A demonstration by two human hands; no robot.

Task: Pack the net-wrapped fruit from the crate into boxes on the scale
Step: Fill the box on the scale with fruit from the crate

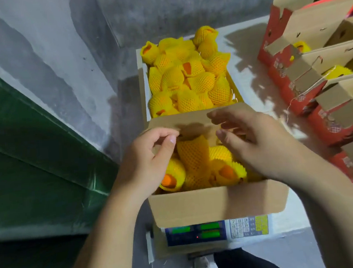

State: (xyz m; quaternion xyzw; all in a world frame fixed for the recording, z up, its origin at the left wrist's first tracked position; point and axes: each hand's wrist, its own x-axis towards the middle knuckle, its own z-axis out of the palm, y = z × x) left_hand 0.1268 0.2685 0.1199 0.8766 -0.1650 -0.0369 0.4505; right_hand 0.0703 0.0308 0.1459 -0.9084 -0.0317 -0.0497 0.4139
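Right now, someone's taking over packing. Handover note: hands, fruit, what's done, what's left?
Left hand: over the box's left side, fingers curled, thumb meeting forefinger; whether it pinches anything is unclear.
Right hand: fingers spread loosely over the fruit, holding nothing.
Box sits on the scale, with several wrapped fruit inside.
Crate behind it is heaped.
Left: keep filling; scale readout unreadable.

Box (216, 200) on the scale is open on top, but its raised far flap (191, 118) blocks the straight path from the crate (143, 90).
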